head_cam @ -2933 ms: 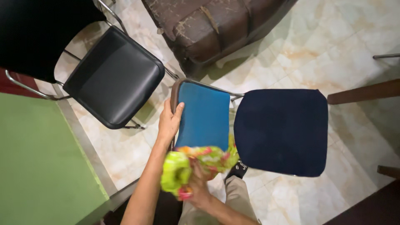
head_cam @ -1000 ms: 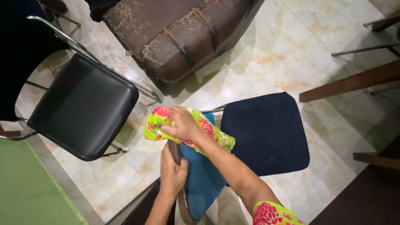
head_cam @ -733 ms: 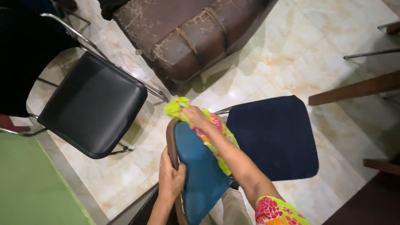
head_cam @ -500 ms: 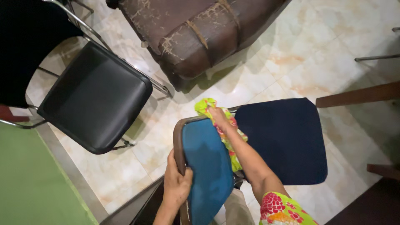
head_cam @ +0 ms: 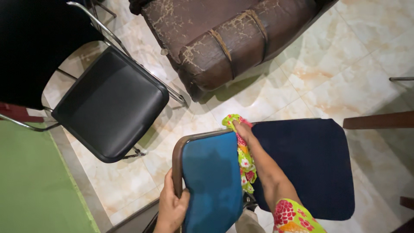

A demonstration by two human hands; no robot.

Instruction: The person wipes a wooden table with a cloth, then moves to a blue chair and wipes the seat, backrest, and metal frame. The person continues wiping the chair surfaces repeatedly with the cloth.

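Floral cloth [head_cam: 243, 149] drapes over the top corner of the blue chair back [head_cam: 212, 179], pressed there by the clenched right hand [head_cam: 243, 129]. Left hand [head_cam: 171, 210] grips the backrest's brown edge; black chair [head_cam: 111, 103] stands nearby.

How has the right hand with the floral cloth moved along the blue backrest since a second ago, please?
Yes. The right hand with the floral cloth has slid from the blue backrest's left top corner to its right corner, beside the navy seat.

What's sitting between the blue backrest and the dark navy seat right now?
In the head view, the floral cloth hangs between the blue backrest and the navy seat, pressed there by the right hand.
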